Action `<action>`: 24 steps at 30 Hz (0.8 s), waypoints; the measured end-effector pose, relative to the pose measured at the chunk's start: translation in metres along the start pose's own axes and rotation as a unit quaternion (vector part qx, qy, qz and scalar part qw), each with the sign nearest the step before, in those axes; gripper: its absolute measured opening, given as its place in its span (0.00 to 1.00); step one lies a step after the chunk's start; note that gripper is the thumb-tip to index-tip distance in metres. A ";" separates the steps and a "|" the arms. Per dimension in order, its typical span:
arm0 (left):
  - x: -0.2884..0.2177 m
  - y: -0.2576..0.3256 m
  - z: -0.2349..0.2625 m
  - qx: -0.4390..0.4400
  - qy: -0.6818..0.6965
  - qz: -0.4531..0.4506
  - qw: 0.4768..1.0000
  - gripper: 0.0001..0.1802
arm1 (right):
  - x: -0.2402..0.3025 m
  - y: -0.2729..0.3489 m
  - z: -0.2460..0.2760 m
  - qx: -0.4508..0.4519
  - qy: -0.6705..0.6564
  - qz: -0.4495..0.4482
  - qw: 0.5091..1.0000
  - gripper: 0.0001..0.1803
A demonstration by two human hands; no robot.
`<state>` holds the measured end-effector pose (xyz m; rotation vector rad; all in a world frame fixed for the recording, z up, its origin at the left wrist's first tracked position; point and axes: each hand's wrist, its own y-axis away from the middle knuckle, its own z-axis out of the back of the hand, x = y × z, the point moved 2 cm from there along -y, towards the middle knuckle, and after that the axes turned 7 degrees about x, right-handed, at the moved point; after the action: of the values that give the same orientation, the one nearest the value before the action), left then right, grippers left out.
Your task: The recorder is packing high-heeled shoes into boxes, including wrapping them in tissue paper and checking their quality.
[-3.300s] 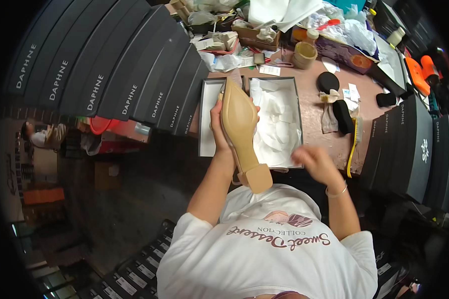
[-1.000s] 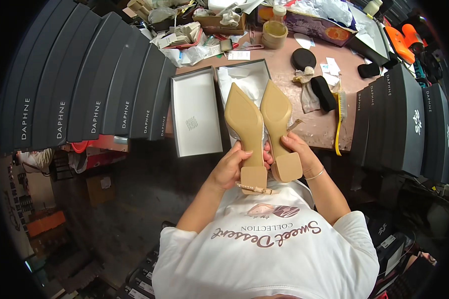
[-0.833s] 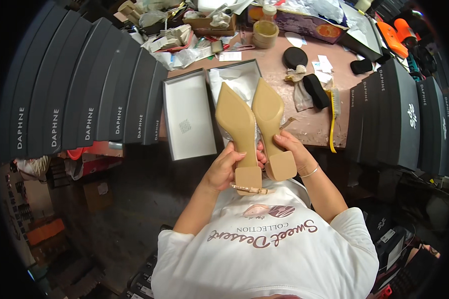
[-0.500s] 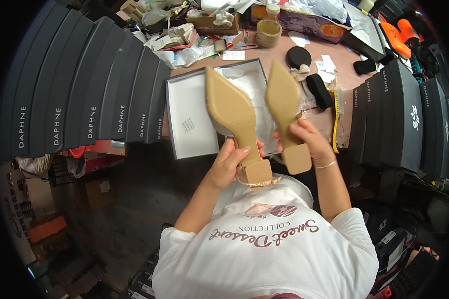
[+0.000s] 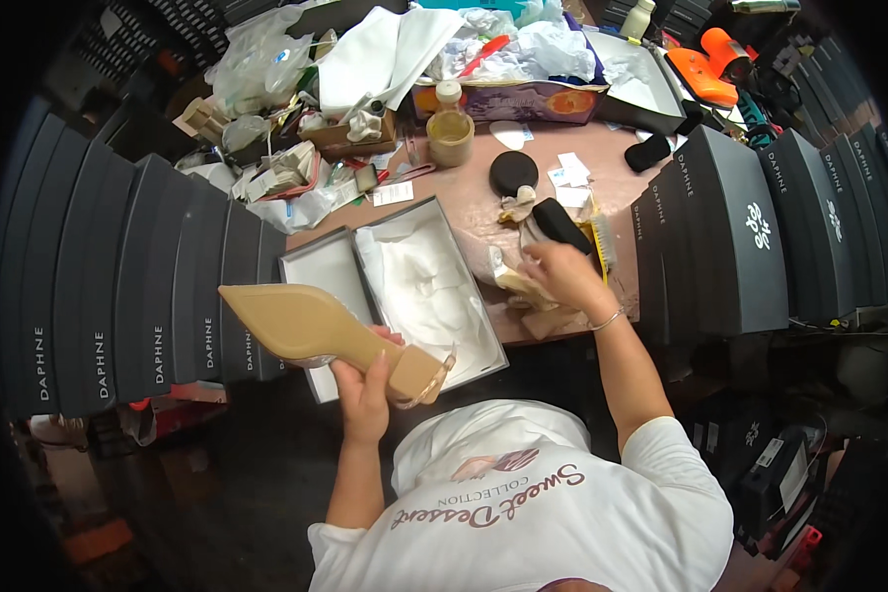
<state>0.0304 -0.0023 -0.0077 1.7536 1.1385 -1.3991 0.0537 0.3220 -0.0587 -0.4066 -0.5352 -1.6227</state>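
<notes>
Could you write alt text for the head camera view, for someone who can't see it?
A person's left hand holds a tan heeled shoe sole-up beside an open shoebox, while the right hand rests on a second shoe on a cluttered table.

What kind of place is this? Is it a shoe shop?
More likely a shoe packing workbench than a shop: rows of dark shoe boxes stand beside a cluttered table, and the left hand holds a tan shoe by an open box.
</notes>
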 end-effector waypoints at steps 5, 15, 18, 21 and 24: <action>-0.003 0.001 -0.007 0.031 0.055 0.075 0.995 0.15 | -0.016 -0.044 0.042 -0.132 0.139 -0.011 0.981 0.13; 0.000 -0.007 -0.031 -0.009 0.003 0.039 0.999 0.15 | 0.009 -0.061 0.034 -0.167 -0.145 -0.001 0.975 0.18; 0.014 0.001 -0.022 0.026 0.027 0.064 0.997 0.14 | 0.095 0.005 0.052 -0.056 -0.162 0.102 0.980 0.17; 0.025 0.020 -0.033 0.034 0.051 0.041 0.997 0.13 | 0.149 0.057 0.035 0.058 -0.177 0.167 0.968 0.17; 0.028 0.049 -0.042 0.037 0.075 0.071 0.994 0.13 | 0.146 0.086 0.003 0.176 -0.384 0.095 0.901 0.13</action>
<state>0.0950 0.0193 -0.0264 1.9797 1.0262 -1.2561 0.1207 0.1969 0.0342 -0.8026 -1.3174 -1.0982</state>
